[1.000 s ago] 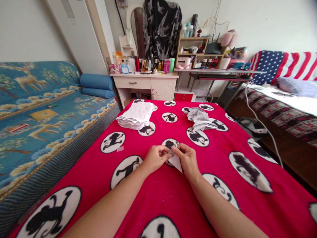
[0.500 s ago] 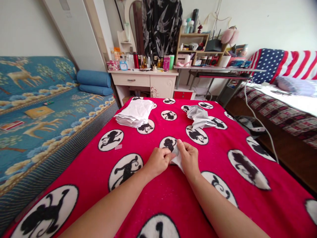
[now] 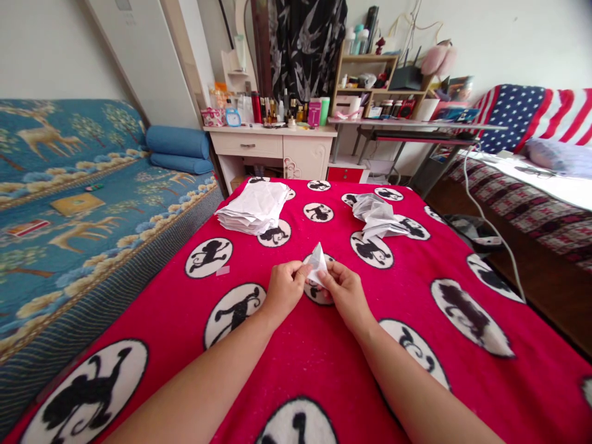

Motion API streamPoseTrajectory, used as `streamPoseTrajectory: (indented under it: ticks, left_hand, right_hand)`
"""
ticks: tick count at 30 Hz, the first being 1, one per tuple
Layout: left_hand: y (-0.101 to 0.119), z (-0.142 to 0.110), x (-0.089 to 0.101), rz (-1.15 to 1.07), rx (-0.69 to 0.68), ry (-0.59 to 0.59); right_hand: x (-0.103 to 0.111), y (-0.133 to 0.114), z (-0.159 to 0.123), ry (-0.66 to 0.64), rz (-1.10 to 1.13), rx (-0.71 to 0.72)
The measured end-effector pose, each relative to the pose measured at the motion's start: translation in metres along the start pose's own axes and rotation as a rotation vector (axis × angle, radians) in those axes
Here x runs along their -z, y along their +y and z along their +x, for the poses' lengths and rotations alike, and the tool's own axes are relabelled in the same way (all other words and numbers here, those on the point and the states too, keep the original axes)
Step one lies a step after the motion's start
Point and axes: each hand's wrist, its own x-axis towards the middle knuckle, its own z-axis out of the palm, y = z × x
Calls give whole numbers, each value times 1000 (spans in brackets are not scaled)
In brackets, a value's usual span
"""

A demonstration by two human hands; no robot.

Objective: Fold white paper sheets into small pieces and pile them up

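Between my hands is a small folded piece of white paper [image 3: 317, 262], its pointed tip facing away from me. My left hand [image 3: 289, 285] pinches its left edge between thumb and finger. On the other side, my right hand [image 3: 343, 288] grips the lower right edge with the thumb on top. Beyond, on the red cover [image 3: 296, 339], lie a stack of white paper sheets [image 3: 255, 206] at the left and a loose pile of crumpled or folded grey-white paper [image 3: 377, 216] at the right.
A small pale scrap [image 3: 222, 270] lies left of my hands. The blue patterned sofa [image 3: 115, 203] runs along the left. A white dressing table [image 3: 272, 145] with bottles stands at the back, beside a desk [image 3: 411, 124]. A bed [image 3: 531, 203] is at the right.
The paper has been turned so its point faces away and rises clear between my hands. My left hand has shifted slightly left, and my right hand has opened its grip lower on the edge.
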Motion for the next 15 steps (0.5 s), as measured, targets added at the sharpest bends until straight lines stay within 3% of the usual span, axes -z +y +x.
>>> streamPoseTrajectory:
  ticks: [10,15]
  left_hand:
    - [-3,2,3,-34,27,-20]
    - [-1,0,1,-75,-17,-237]
  right_hand:
    - [2,1,-2,46,-99,-26]
    - [2,0,-1,38,-54,-50]
